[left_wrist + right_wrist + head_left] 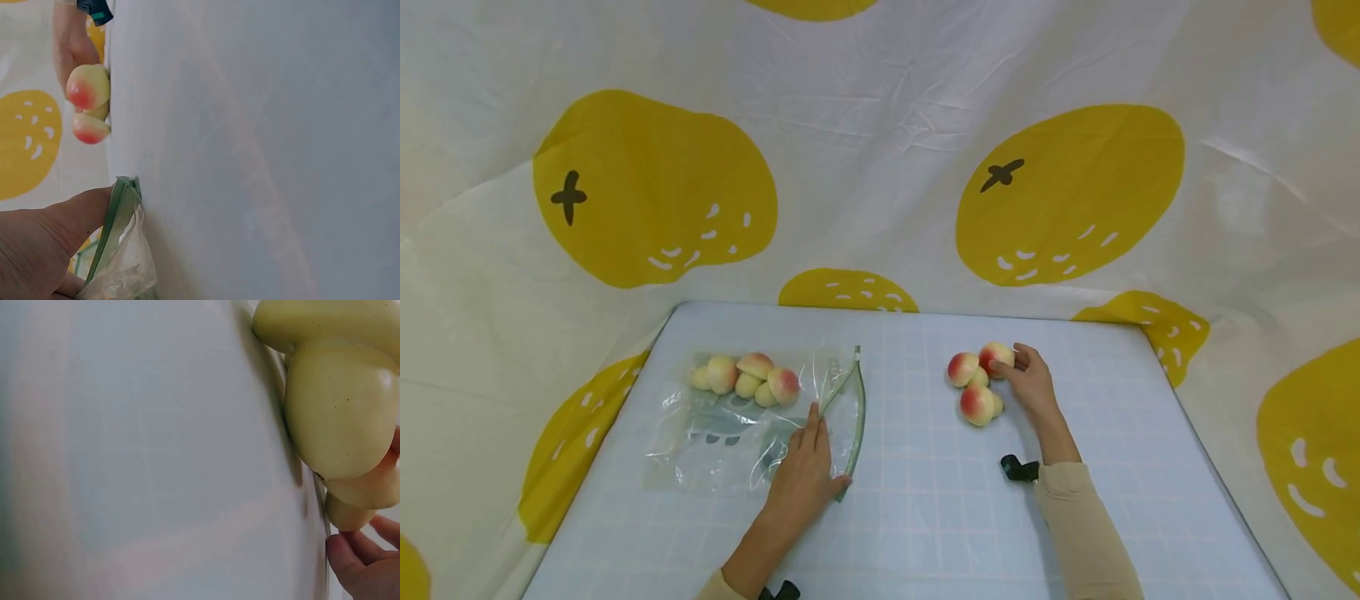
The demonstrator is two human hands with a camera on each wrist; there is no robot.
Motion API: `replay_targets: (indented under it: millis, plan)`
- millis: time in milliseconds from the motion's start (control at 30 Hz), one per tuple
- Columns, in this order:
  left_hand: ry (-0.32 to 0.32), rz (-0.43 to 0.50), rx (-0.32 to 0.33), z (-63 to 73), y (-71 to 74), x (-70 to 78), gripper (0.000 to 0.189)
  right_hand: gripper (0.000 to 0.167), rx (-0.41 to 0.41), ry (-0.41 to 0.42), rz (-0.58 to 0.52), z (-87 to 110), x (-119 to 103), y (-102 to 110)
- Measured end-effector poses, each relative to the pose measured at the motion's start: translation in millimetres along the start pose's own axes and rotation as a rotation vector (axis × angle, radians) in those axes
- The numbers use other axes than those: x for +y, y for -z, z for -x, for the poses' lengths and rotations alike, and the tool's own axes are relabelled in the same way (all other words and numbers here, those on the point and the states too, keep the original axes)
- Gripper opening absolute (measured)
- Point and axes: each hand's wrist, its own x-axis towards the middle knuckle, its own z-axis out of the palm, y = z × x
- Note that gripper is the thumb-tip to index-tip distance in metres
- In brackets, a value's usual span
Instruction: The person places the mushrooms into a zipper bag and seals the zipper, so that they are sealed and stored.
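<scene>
Seemingly, bagging is underway: the right hand (pixel 1032 387) pinches a mushroom (pixel 996 357); the left hand (pixel 803 472), fingers straight, parts the bag (pixel 739 454); next calls for lifting.

On a pale blue gridded tabletop (pixel 910 517), the clear plastic zip bag (pixel 715 471) lies left, its green-edged mouth (pixel 860 417) to the right. Three cream-and-red mushroom-shaped pieces (pixel 756 364) sit side by side in its far part. The person's left hand (pixel 801 467) rests at the mouth. Well to the right, three loose cream-and-red mushroom-shaped pieces (pixel 977 406) cluster: one nearest, two behind it. The right hand (pixel 1033 387) pinches the back right one; whether that touches the tabletop is hard to tell.
</scene>
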Motion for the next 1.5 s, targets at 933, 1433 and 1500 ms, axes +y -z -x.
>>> replay_targets:
  millis: [933,1433,1500]
  plan:
    - [0.001,-0.009,-0.005,0.2,0.8,1.4,0.107,0.074,0.042,0.179,-0.069,47.2,-49.1,-4.7]
    - [0.0,-0.04,0.004,0.6,0.8,2.9,0.107,0.072,-0.091,0.258,-0.09,59.7,-60.1,-36.6]
    - [-0.002,-0.041,0.006,0.5,0.9,2.8,0.108,0.071,-0.103,0.277,-0.1,60.5,-61.4,-42.1]
